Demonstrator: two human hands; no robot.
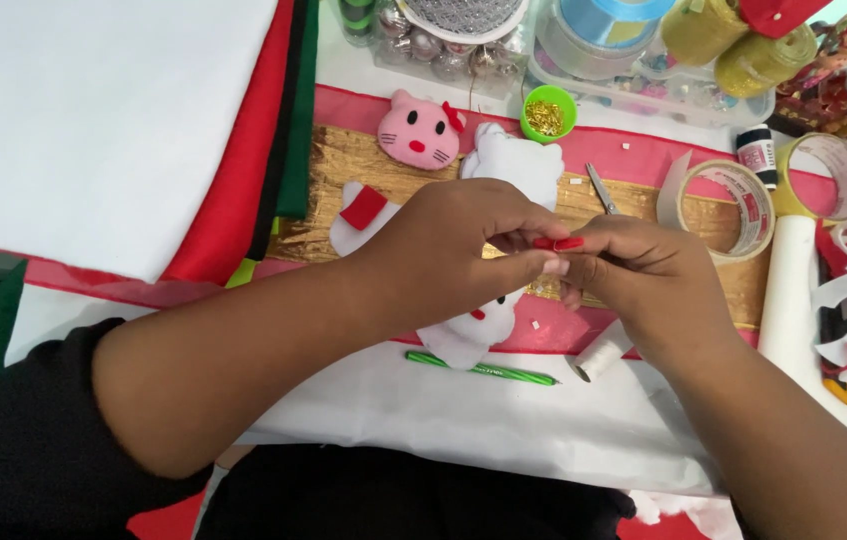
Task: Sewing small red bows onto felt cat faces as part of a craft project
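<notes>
Felt sheets and craft clutter cover the worktop (543,420), and above its middle a small red felt piece (557,243) is pinched between the fingers (523,240) of the left hand (448,250) and those of the right hand (643,275), whose tips press together on its two ends. Directly beneath the hands lies a white plush cat face (468,335), with a green pen (483,369) and a white thread spool (598,358) just below it. Farther back, a small green cup (548,112) holds gold pins, and a clear box (443,60) holds silvery baubles.
</notes>
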